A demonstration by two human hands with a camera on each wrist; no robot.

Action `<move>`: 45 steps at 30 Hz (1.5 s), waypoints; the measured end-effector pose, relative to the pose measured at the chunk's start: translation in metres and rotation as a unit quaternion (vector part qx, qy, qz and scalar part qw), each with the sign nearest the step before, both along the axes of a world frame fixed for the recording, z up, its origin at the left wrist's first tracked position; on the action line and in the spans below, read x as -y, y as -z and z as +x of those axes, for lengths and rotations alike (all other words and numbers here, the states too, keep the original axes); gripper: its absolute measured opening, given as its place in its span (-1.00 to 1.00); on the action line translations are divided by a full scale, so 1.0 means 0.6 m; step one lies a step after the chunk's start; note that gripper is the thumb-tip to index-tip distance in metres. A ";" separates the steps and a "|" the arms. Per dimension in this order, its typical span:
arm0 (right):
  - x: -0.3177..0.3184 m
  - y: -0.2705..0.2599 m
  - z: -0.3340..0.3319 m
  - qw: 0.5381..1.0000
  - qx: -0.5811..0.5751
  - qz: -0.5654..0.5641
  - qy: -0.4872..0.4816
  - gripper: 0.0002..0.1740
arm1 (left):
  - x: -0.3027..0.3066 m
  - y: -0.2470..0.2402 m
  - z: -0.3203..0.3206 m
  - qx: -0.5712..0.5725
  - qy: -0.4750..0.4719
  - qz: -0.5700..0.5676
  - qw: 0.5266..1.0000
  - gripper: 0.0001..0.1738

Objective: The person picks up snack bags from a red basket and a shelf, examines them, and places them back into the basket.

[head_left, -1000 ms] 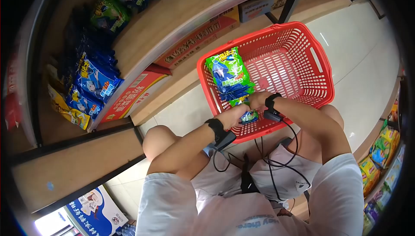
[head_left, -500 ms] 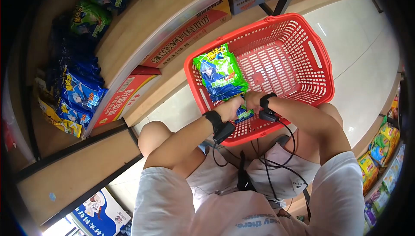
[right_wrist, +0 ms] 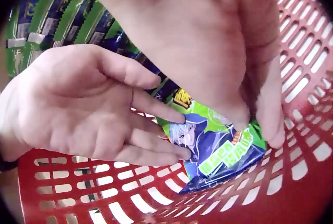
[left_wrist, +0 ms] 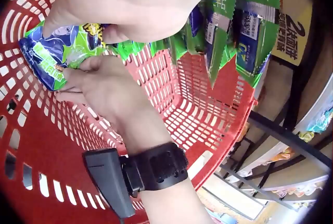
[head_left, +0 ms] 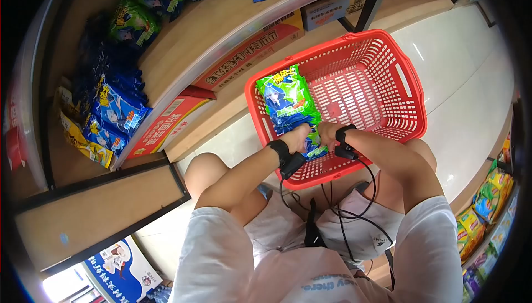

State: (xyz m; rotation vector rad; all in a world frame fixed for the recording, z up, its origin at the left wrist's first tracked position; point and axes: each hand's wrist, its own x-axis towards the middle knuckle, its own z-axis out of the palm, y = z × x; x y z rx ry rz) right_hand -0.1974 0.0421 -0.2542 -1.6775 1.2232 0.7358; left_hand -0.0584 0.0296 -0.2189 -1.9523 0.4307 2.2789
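A green and blue snack bag (right_wrist: 210,143) lies against the near left corner of the red basket (head_left: 407,100). My left hand (right_wrist: 83,101) reaches over it from the left, fingers extended and fingertips at its printed face. From the other side, my right hand (left_wrist: 106,86) pinches the bag's edge, with bent fingers by its lower corner. Behind both hands, a row of matching snack bags (head_left: 285,98) stands packed along the basket's left wall. In the left wrist view, the back of my left hand covers part of the bag.
A wooden shelf (head_left: 183,37) runs along the left, carrying blue bags (head_left: 113,111) and green bags (head_left: 133,23). Cartons (head_left: 244,53) sit beneath it. My knees flank the basket's near side. Cables (head_left: 338,211) hang from both wrists. More bagged snacks (head_left: 493,195) line the right.
My hands were close together over the near bag; now they stand slightly apart, with more of the bag showing between them. The head view shifted and swung back.
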 end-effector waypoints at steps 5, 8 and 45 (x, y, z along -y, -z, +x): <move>0.022 -0.039 0.012 0.999 0.007 0.023 -0.042 -0.71 | -0.007 -0.042 -0.005 0.018 0.002 -0.018 1.000 -0.40; 0.028 -0.052 0.001 0.977 0.141 0.162 0.007 -0.82 | -0.010 -0.083 0.007 0.028 0.004 -0.012 1.000 -0.30; 0.190 -0.584 0.102 0.726 0.555 -0.259 0.314 -0.78 | 0.320 -0.473 0.190 -0.048 -0.281 -0.761 0.582 -0.50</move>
